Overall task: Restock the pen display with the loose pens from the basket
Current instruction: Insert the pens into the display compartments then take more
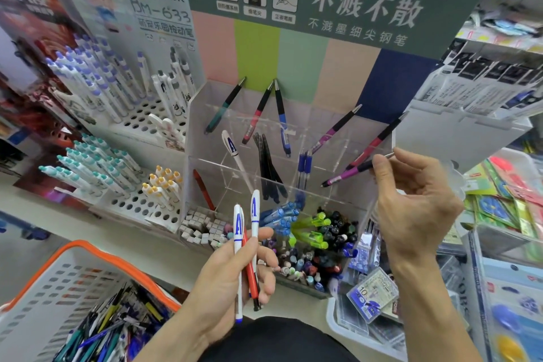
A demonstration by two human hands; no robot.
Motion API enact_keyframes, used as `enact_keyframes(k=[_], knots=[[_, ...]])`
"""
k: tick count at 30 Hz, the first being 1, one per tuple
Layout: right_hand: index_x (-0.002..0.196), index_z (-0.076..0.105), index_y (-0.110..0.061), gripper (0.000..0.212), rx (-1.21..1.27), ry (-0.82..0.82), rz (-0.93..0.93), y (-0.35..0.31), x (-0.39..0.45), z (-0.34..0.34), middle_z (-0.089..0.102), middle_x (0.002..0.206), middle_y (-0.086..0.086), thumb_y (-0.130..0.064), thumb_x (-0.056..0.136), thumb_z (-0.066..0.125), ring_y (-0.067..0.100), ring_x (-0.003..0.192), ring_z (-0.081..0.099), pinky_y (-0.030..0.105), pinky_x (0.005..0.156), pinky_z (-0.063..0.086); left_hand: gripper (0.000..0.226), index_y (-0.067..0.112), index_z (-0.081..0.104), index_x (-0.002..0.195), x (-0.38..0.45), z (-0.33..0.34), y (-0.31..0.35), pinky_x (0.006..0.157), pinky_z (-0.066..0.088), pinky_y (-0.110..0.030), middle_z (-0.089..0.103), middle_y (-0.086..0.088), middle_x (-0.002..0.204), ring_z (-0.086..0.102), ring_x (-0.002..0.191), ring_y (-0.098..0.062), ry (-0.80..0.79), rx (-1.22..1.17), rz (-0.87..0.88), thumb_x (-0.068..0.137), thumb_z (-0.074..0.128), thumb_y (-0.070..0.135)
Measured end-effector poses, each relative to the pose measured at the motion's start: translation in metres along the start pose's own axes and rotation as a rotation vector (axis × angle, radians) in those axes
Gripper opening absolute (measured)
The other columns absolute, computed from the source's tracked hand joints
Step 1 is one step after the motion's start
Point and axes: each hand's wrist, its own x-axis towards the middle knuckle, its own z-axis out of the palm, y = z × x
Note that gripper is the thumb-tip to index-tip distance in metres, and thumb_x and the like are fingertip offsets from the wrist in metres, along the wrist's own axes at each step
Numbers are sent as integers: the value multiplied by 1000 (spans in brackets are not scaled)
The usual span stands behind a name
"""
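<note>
Holding a small bunch of pens (245, 256) upright, the left hand (232, 279) curls its fingers around two white pens with blue lettering and a red one, low in front of the clear pen display (293, 138). The right hand (417, 206) pinches the top end of a purple-and-black pen (349, 175) between thumb and forefinger, tip pointing down-left over a right-hand compartment of the display. Several compartments hold single slanted pens: teal, red, blue, purple, and a white one. Below, an open bin (311, 244) is packed with mixed pens. The orange-rimmed white basket (88, 261) sits at lower left, with loose pens (111, 329) heaped inside.
</note>
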Motion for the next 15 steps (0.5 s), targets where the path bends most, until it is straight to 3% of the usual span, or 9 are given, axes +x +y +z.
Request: enact_keyframes(k=[3,6,9,11,13,15], knots=[[107,70,-11,22,-15,7,1,2,-1,-2,73,88,-4,-21,90,81,4,79,74,25,70,61,35,3,56,128,-1,1,-2,39,43,-29,59,-23,82,50,46,-25,-15,-6,7,98,50,20],[108,69,-12,22,-3,86,-5,4,1,-4,75,90,2,-24,92,80,20,76,76,36,66,61,36,5,55,130,0,0,-4,37,39,-27,59,-24,84,46,48,-25,-9,-23,9,95,53,15],[108,67,-18,23,-25,138,-14,3,5,-7,72,90,-4,-29,93,79,24,70,73,45,58,57,36,4,51,129,0,-1,-5,36,35,-25,57,-26,83,44,49,-25,-10,-72,0,93,52,5],[108,66,-20,23,-50,131,-17,3,8,-8,71,90,-9,-32,93,79,15,68,71,39,56,56,36,2,51,127,-1,-1,-4,35,35,-25,57,-26,84,45,50,-26,-32,-86,-3,92,56,3],[107,69,-18,22,-94,102,-21,2,7,-8,70,88,-9,-32,92,79,0,67,66,24,59,54,40,2,56,124,-2,0,-2,35,37,-26,57,-25,86,45,50,-25,-73,-71,-7,86,68,8],[104,73,-12,23,-131,57,-17,3,5,-7,69,86,-8,-29,91,79,3,64,64,16,60,51,34,4,61,121,-4,2,-1,39,41,-30,57,-25,85,46,52,-26,-107,-57,-7,89,68,15]])
